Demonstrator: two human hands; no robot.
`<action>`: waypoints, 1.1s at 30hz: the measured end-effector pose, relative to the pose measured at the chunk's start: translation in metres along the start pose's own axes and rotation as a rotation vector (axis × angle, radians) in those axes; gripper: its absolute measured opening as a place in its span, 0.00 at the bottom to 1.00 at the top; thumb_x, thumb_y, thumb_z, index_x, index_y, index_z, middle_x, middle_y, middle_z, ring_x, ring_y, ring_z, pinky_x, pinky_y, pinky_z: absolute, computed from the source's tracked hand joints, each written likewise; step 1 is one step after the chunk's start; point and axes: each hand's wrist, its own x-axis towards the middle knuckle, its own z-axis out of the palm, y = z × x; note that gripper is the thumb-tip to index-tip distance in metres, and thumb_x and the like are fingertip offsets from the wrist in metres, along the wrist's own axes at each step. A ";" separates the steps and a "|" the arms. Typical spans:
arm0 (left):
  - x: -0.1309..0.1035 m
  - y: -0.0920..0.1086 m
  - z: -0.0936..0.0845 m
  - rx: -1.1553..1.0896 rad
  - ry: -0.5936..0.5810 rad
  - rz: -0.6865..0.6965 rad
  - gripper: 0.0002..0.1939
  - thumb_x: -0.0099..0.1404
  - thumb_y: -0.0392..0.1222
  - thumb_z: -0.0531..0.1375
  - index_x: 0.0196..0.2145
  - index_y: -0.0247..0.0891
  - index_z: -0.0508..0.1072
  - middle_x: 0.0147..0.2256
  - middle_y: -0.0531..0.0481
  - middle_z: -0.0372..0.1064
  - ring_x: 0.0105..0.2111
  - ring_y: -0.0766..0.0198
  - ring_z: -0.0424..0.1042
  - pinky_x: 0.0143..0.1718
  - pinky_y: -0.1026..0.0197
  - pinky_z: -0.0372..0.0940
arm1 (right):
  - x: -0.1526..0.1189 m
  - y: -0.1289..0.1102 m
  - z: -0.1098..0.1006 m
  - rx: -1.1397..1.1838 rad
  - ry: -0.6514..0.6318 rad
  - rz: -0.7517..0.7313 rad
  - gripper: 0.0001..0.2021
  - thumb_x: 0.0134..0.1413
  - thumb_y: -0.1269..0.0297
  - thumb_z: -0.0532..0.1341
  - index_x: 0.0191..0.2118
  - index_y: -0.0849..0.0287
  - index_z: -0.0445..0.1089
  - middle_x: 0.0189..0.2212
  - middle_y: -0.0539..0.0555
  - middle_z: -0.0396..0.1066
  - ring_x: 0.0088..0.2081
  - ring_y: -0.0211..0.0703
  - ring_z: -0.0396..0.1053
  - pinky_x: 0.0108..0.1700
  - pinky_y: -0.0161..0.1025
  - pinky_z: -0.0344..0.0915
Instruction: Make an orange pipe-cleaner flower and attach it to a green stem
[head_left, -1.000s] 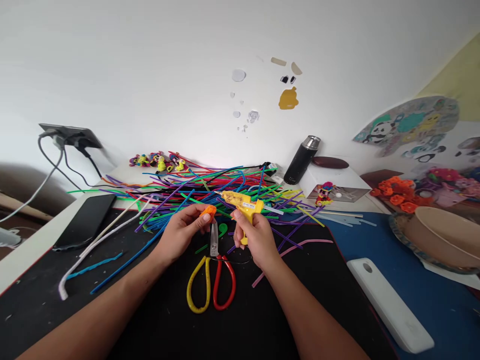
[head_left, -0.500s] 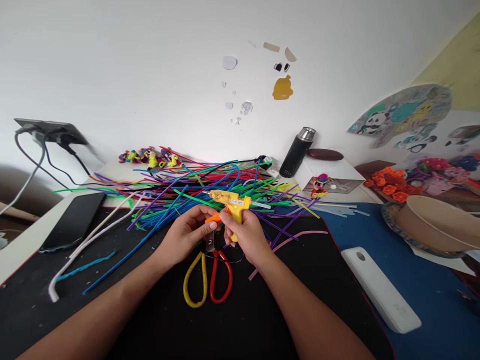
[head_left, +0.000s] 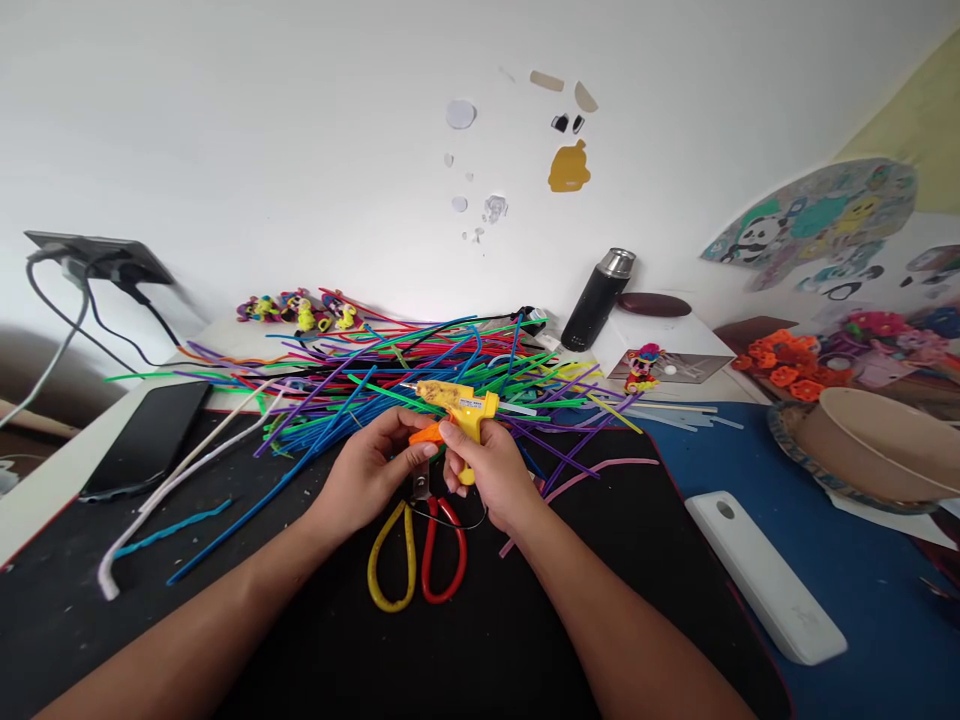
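My right hand (head_left: 491, 462) grips the handle of a yellow hot glue gun (head_left: 471, 410), its nozzle pointing left and a clear glue stick (head_left: 517, 409) jutting from the back. Thumb and fingers of my left hand (head_left: 375, 462) pinch a small orange piece (head_left: 427, 434) just in front of the handle; my right thumb reaches its other end. Whether that piece is joined to the gun I cannot tell. Below both hands, scissors (head_left: 444, 550) with one yellow and one red handle lie on the black mat, their blades partly hidden.
Behind my hands spreads a heap of coloured pipe cleaners (head_left: 337, 410). A phone (head_left: 146, 440) lies at left, near a power strip (head_left: 97, 257). On the right are a black flask (head_left: 598, 300), a white box (head_left: 675, 345), a white power bank (head_left: 765, 575) and a bowl (head_left: 885, 440).
Both hands keep their hold on the glue gun and orange piece, nearly still. The whole view has shifted very slightly.
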 end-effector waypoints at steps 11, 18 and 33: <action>0.003 0.005 0.002 -0.092 -0.047 -0.088 0.22 0.65 0.56 0.74 0.44 0.37 0.76 0.32 0.49 0.80 0.29 0.61 0.77 0.30 0.61 0.70 | 0.001 -0.004 -0.004 0.044 -0.016 -0.002 0.29 0.50 0.37 0.75 0.38 0.58 0.69 0.19 0.43 0.65 0.17 0.34 0.63 0.16 0.30 0.53; 0.002 0.004 0.002 -0.084 -0.046 -0.079 0.21 0.65 0.56 0.74 0.44 0.37 0.76 0.35 0.47 0.82 0.29 0.61 0.78 0.30 0.61 0.71 | 0.000 -0.003 -0.002 0.029 -0.008 0.005 0.27 0.49 0.40 0.76 0.37 0.58 0.69 0.19 0.42 0.65 0.17 0.34 0.64 0.16 0.30 0.54; -0.001 0.005 0.004 -0.094 -0.036 -0.061 0.19 0.66 0.54 0.74 0.42 0.37 0.78 0.37 0.45 0.83 0.35 0.56 0.81 0.36 0.57 0.75 | -0.002 0.001 0.002 0.144 -0.009 0.049 0.25 0.48 0.45 0.77 0.35 0.59 0.70 0.19 0.42 0.63 0.16 0.32 0.61 0.17 0.29 0.55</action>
